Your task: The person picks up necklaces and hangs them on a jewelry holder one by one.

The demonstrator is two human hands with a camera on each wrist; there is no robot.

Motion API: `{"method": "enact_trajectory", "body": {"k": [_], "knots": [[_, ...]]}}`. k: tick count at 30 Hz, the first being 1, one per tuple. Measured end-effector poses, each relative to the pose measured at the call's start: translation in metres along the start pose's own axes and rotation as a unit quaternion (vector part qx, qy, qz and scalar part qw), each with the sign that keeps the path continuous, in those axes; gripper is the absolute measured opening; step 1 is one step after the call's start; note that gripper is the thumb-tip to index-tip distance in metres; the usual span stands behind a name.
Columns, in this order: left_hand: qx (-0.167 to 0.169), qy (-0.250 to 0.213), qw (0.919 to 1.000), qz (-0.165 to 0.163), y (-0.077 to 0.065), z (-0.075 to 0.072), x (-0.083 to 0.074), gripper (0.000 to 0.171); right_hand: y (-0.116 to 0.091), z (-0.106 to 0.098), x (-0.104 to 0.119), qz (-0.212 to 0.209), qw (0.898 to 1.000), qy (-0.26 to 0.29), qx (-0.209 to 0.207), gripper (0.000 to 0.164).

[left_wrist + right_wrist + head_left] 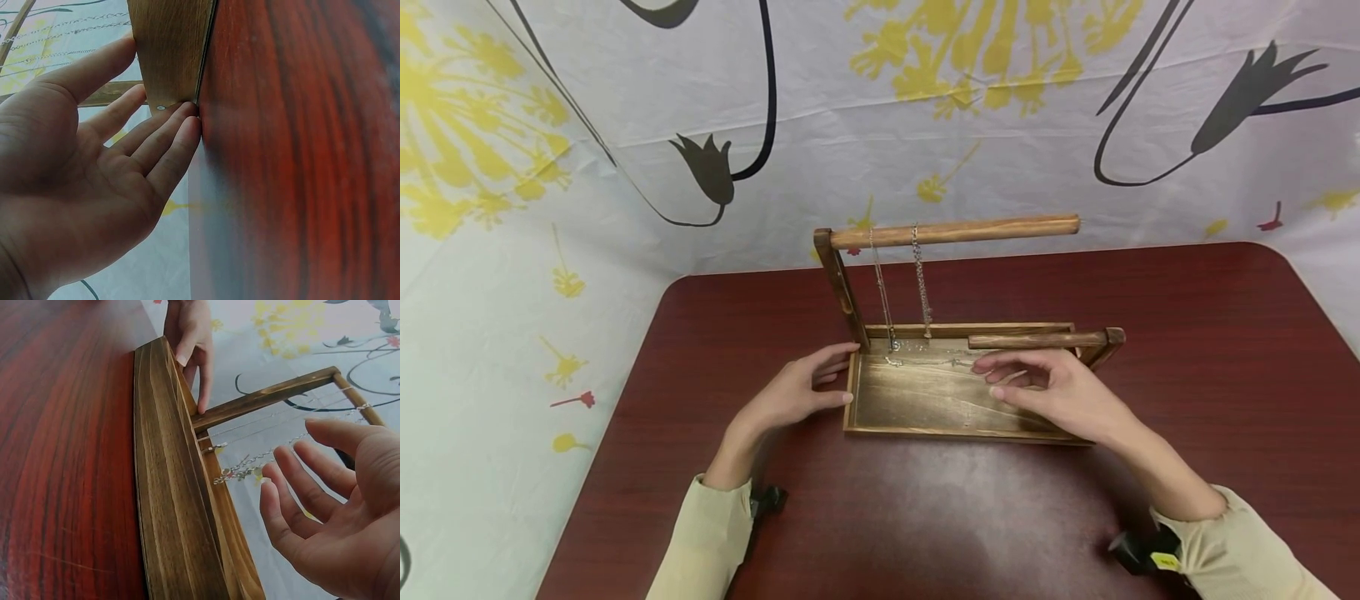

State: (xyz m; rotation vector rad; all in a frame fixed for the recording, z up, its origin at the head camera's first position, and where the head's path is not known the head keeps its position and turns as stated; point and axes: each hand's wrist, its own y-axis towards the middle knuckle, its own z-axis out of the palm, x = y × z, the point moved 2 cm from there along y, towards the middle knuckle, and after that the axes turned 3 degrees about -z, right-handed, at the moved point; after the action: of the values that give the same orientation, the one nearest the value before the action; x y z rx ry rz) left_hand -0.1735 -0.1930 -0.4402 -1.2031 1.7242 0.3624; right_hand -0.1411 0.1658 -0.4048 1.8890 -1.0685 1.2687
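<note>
A brown wooden jewellery stand [955, 227] has a shallow tray [925, 408] as its base. From its tall bar hang two silver necklaces [919, 271], whose lower ends reach down to the tray. A thin silver chain [925, 362] lies across the tray floor. My left hand [790, 392] touches the tray's left end with straight, spread fingers and thumb. Over the right part of the tray hovers my right hand [1052, 387], just below the shorter bar [1037, 341]. Its fingers are loosely bent and apart, with nothing visible between them in the right wrist view.
The stand sits on a dark red wood-grain table [962, 517] with rounded back corners. Behind the table hangs a white cloth [820, 167] with yellow and grey flower prints. The tall bar's right end is free and sticks out above the tray.
</note>
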Motion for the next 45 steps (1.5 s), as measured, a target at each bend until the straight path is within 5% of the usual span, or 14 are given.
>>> {"method": "enact_trajectory", "body": {"k": [18, 34, 43, 45], "knots": [[-0.001, 0.001, 1.0000, -0.004, 0.001, 0.002, 0.001, 0.072, 0.006, 0.001, -0.008, 0.015, 0.999, -0.038, -0.023, 0.031], [-0.001, 0.009, 1.0000, 0.003, 0.001, -0.001, 0.000, 0.070, 0.018, -0.001, -0.009, 0.064, 0.985, -0.154, -0.048, 0.025], [0.001, -0.001, 1.0000, -0.006, 0.001, 0.001, 0.002, 0.072, 0.023, -0.004, -0.016, 0.059, 0.979, -0.177, -0.088, 0.045], [0.004, -0.003, 0.9999, -0.009, -0.002, 0.000, -0.008, 0.072, 0.025, -0.003, -0.017, 0.055, 0.980, -0.171, -0.087, 0.040]]}}
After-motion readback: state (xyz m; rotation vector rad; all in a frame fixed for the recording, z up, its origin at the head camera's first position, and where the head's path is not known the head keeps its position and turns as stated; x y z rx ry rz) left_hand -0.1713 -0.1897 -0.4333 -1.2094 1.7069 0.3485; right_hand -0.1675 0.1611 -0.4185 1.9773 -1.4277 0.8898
